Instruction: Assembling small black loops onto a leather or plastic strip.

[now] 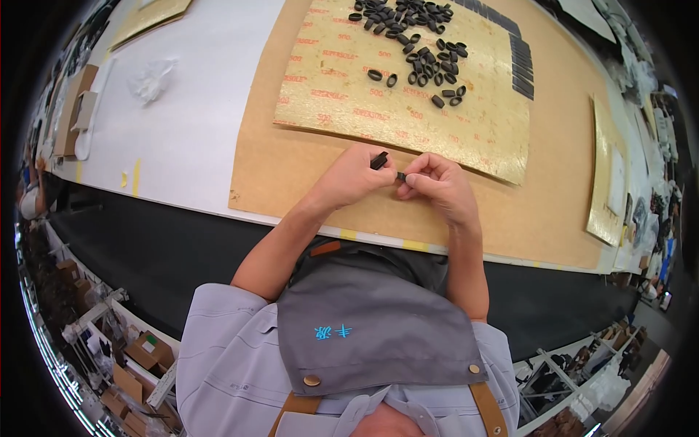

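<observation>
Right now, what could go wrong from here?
1. The small black strip-like piece at the left hand and right hand is mostly hidden by fingers, so a slipping grip might go unnoticed.
2. The hands are close to the near edge of the glossy gold sheet; a bump could shift the loose black oval rings heaped on it.

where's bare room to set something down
Free: brown board between large gold sheet and right-hand gold sheet; white tabletop between crumpled plastic and brown board. Crowded: the large sheet's far half, under black rings, dark strips edging it.
</observation>
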Available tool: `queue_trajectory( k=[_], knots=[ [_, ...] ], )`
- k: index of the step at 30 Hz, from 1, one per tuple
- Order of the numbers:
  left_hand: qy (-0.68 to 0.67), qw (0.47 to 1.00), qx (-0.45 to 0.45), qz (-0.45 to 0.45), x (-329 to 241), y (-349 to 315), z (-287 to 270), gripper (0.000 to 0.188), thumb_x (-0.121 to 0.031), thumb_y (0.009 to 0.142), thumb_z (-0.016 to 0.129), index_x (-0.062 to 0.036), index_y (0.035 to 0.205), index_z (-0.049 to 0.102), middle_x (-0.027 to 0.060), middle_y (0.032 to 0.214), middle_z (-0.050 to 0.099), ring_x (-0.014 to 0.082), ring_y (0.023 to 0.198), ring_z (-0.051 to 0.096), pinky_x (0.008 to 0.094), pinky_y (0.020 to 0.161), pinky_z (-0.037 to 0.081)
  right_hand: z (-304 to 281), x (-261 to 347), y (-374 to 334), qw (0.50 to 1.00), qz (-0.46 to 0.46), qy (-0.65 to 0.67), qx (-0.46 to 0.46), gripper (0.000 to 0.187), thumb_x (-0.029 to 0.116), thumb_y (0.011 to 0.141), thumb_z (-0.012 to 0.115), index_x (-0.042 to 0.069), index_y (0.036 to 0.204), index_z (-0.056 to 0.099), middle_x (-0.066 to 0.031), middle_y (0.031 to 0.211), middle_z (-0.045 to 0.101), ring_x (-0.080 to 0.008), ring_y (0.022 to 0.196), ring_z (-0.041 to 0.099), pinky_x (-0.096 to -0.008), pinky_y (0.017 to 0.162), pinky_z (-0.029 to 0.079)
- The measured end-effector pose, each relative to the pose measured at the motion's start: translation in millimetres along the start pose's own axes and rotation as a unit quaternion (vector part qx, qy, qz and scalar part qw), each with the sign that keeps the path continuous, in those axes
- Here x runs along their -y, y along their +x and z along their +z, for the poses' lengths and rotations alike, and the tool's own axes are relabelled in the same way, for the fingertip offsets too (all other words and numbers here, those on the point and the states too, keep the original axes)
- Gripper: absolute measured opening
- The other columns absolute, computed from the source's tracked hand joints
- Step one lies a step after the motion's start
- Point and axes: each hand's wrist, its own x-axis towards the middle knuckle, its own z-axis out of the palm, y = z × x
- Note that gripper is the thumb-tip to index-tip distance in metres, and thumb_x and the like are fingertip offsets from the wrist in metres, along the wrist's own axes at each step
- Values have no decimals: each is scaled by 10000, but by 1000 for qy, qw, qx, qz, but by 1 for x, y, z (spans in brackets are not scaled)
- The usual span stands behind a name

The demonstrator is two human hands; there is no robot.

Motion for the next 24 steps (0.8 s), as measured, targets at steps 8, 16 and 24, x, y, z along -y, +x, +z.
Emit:
queue_trajectory(
  k=[8, 16, 24],
  knots=[
    [13, 1000, -9, 8, 2, 1, 1, 158, -163, 757, 594, -42, 660, 567, -57, 575, 455, 28, 544, 386, 234, 465, 309, 2, -1, 1, 1000, -4, -2, -13, 117, 31, 823, 614, -23, 895, 539, -84, 788, 610, -148, 702, 641, -258, 654, 539],
    [11, 1000, -7, 0, 0, 0, 1, 163, -161, 764, 589, -45, 654, 558, -63, 577, 447, 23, 545, 383, 232, 465, 309, 2, -2, 2, 1000, -3, 1, -17, 111, 22, 819, 617, -15, 884, 536, -73, 783, 606, -137, 691, 636, -252, 650, 534],
    [18, 1000, -5, 11, 1, 0, 1, 170, -156, 770, 586, -45, 647, 548, -67, 575, 442, 20, 544, 376, 228, 467, 306, 3, -2, 2, 1000, -3, 1, -23, 104, 18, 814, 618, -11, 869, 535, -66, 778, 600, -130, 677, 631, -252, 643, 535]
  ],
)
